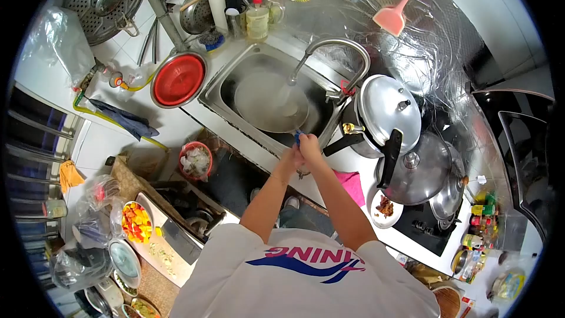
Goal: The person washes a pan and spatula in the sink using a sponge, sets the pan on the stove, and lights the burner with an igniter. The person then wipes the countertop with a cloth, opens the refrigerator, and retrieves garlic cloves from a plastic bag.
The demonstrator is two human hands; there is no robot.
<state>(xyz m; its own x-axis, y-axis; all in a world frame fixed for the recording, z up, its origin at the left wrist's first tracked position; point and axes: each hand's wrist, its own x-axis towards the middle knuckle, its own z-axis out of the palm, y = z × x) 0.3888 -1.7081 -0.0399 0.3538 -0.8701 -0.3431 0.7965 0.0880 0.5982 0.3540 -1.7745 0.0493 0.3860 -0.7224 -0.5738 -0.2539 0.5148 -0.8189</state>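
A wide, shallow wok (259,103) sits tilted in the steel sink (226,62), with cloudy water in it. The curved tap (338,43) stands over it, and water runs from its spout. Both hands are together at the sink's front edge, closed about the wok's handle. My left hand (287,161) is on the left, and my right hand (309,148) presses against it. A small blue piece (298,137) shows at the fingers on the wok side; what it is I cannot make out. My fingers hide most of the handle.
Right of the sink stands a pressure cooker (388,112), its black handles pointing toward me. A lidded pan (415,168) and a plate of dark red food (386,209) are beyond. A red basin (179,79) is left, and chopped peppers (136,222) sit lower left.
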